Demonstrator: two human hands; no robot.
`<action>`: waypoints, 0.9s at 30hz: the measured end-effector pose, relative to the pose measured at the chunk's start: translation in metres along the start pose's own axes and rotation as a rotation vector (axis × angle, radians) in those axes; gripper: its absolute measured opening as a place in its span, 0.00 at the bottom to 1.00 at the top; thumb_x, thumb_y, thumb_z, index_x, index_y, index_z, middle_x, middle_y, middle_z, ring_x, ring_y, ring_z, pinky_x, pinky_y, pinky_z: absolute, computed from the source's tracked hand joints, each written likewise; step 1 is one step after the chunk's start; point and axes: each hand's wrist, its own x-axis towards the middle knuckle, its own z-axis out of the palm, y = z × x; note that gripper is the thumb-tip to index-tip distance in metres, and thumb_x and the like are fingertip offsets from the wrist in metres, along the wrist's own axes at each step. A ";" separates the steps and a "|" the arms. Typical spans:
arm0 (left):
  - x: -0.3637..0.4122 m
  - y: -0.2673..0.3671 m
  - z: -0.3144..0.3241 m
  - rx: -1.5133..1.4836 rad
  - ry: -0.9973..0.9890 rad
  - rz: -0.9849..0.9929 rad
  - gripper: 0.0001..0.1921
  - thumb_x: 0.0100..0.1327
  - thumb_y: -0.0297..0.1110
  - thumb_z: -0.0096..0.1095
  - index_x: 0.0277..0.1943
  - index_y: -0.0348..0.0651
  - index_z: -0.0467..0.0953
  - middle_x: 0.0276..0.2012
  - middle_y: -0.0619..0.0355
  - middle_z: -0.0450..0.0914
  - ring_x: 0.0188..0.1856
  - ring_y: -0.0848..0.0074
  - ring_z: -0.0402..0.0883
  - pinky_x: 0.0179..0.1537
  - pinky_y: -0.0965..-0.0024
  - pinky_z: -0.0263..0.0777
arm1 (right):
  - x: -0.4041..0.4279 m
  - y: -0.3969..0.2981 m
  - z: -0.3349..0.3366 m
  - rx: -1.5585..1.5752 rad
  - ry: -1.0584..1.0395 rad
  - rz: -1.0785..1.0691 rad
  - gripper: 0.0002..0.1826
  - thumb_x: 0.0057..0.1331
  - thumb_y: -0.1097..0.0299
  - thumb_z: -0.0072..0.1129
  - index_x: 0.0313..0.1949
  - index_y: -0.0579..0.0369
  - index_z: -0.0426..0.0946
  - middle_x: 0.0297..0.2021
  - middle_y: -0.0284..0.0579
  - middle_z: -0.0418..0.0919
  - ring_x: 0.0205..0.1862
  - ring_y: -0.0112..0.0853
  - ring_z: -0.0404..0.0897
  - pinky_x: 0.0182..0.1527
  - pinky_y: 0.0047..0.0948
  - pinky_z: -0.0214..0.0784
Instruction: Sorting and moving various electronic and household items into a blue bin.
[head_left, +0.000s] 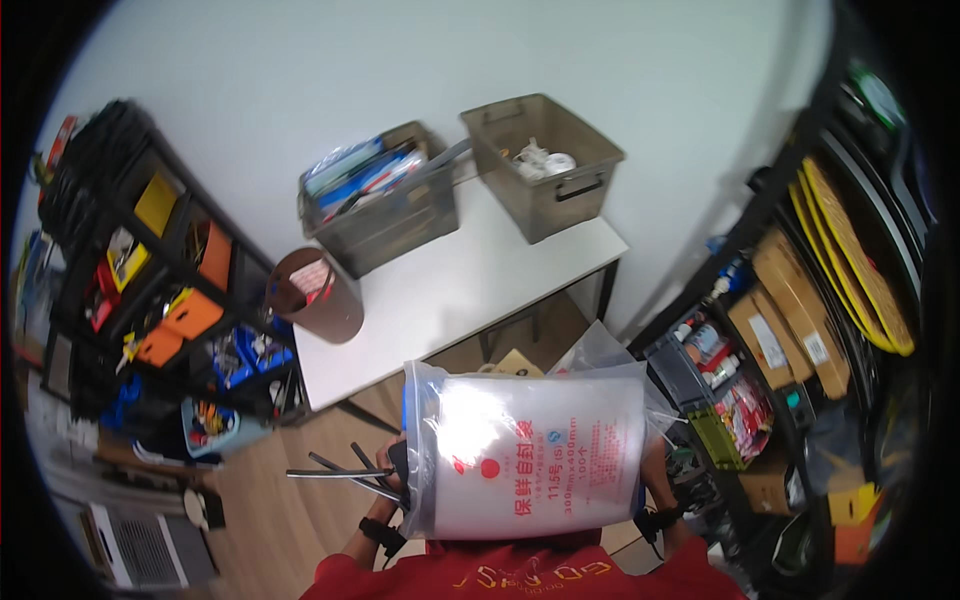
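A large clear pack of plastic zip bags (540, 457) with red print is held close to the chest, between my two hands. My left hand (391, 469) grips its left side, along with several thin dark rods (341, 474) that stick out to the left. At the pack's right edge is my right hand (654, 461), its fingers mostly hidden behind the pack. Something blue shows at the pack's left and lower right edges. Beyond the pack, a clear plastic sheet or bag (596, 349) and a yellowish piece (517, 364) stick out.
A white table (450, 277) ahead bears a grey bin of packets (397, 217), a grey bin with white items (555, 195) and a brown waste bin (330, 307). Black shelving with orange boxes (193, 315) stands left; shelves with cardboard boxes (795, 315) stand right.
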 end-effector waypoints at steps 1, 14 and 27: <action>0.000 -0.006 -0.003 0.004 0.044 -0.014 0.12 0.73 0.34 0.59 0.33 0.38 0.79 0.26 0.65 0.76 0.28 0.86 0.74 0.29 0.76 0.66 | 0.026 -0.006 0.006 -0.004 -0.054 -0.008 0.12 0.65 0.75 0.53 0.45 0.70 0.73 0.40 0.58 0.78 0.42 0.40 0.76 0.46 0.42 0.68; 0.150 -0.097 -0.037 0.018 0.201 0.015 0.11 0.69 0.32 0.63 0.30 0.38 0.75 0.24 0.67 0.73 0.29 0.86 0.69 0.30 0.76 0.63 | 0.225 -0.101 0.135 0.020 -0.323 0.020 0.17 0.68 0.71 0.55 0.52 0.70 0.72 0.49 0.59 0.78 0.51 0.39 0.76 0.54 0.40 0.68; 0.281 -0.114 -0.009 -0.272 0.300 -0.320 0.19 0.77 0.39 0.58 0.27 0.44 0.71 0.22 0.71 0.72 0.28 0.90 0.67 0.28 0.78 0.62 | 0.363 -0.041 0.176 -0.244 -0.411 -0.088 0.22 0.75 0.62 0.49 0.56 0.72 0.73 0.55 0.57 0.79 0.58 0.41 0.75 0.63 0.40 0.65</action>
